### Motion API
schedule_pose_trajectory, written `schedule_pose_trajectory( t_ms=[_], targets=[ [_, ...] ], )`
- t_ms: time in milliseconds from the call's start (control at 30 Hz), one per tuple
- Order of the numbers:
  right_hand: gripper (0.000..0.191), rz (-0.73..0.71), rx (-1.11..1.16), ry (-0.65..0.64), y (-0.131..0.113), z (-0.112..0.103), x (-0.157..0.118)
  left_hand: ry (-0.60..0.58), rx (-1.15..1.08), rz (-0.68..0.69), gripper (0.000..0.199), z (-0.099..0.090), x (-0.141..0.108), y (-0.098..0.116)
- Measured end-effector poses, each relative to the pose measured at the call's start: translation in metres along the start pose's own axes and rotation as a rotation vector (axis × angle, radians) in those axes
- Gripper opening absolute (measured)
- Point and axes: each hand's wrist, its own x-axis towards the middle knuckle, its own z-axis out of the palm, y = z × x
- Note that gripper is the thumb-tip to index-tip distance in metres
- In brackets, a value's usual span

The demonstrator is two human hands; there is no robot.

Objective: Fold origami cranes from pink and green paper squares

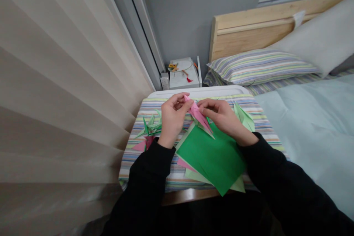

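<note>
Both hands hold a folded pink paper piece (197, 113), long and pointed, above the small table. My left hand (174, 116) pinches its upper end between thumb and fingers. At its right side, the thumb and forefinger of my right hand (219, 115) are closed on it. Beneath lies a stack of square paper sheets with a dark green sheet (211, 156) on top; pink and light green edges stick out below. Left of my left hand sit folded green paper pieces (151, 127) and a folded pink and dark red piece (143, 144).
A striped cloth (131, 162) covers the table. Light green folded paper (245, 117) lies beyond my right wrist. A pleated curtain (69, 81) hangs close on the left. The bed (309, 118) borders the right side. A white cabinet (184, 79) with small items stands behind.
</note>
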Motion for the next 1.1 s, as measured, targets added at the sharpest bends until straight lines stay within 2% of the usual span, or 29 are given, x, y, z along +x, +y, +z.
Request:
schedule_pose_trajectory(
  t_ms=[67, 133, 233, 333, 400, 433, 500, 533, 600, 667, 833, 900, 1000, 1100],
  targets=[
    [0.012, -0.028, -0.018, 0.027, 0.0, 0.0, 0.0, -0.094, -0.014, -0.051, 0.022, -0.001, 0.001, -0.001],
    [0.014, -0.049, -0.04, 0.05, -0.001, 0.0, -0.001, -0.14, 0.0, -0.066, 0.02, -0.003, 0.001, -0.002],
    [0.013, -0.042, -0.042, 0.063, -0.003, 0.003, -0.001, -0.128, 0.03, -0.04, 0.019, -0.004, 0.002, -0.002],
    [0.012, 0.027, 0.021, 0.119, -0.001, 0.003, 0.0, -0.057, -0.004, -0.026, 0.019, -0.004, 0.002, -0.002],
    [0.026, 0.046, 0.066, 0.29, 0.002, -0.001, 0.002, 0.043, -0.094, -0.041, 0.022, -0.003, 0.003, -0.001],
    [0.032, 0.039, 0.083, 0.419, 0.005, -0.003, 0.004, 0.098, -0.16, -0.057, 0.025, -0.003, 0.003, -0.001],
    [0.034, 0.062, 0.122, 0.639, 0.008, -0.007, 0.006, 0.174, -0.305, -0.101, 0.031, -0.002, 0.003, 0.0],
    [0.033, 0.096, 0.158, 0.674, 0.009, -0.008, 0.006, 0.187, -0.368, -0.126, 0.034, -0.001, 0.003, 0.002],
    [0.03, 0.166, 0.251, 0.595, 0.009, -0.007, 0.006, 0.162, -0.453, -0.174, 0.038, 0.0, 0.002, 0.004],
    [0.029, 0.205, 0.325, 0.407, 0.005, -0.001, 0.004, 0.122, -0.481, -0.212, 0.039, 0.001, 0.001, 0.007],
    [0.034, 0.167, 0.341, 0.106, -0.007, 0.012, -0.001, 0.067, -0.431, -0.228, 0.036, 0.003, -0.002, 0.007],
    [0.032, 0.161, 0.295, 0.095, -0.009, 0.012, -0.002, -0.033, -0.376, -0.228, 0.032, 0.003, -0.003, 0.006],
    [0.033, 0.155, 0.274, 0.217, -0.01, 0.009, -0.002, -0.209, -0.235, -0.239, 0.03, 0.004, -0.005, 0.004],
    [0.037, 0.152, 0.256, 0.273, -0.009, 0.007, -0.001, -0.294, -0.151, -0.247, 0.03, 0.003, -0.006, 0.005]
  ],
)
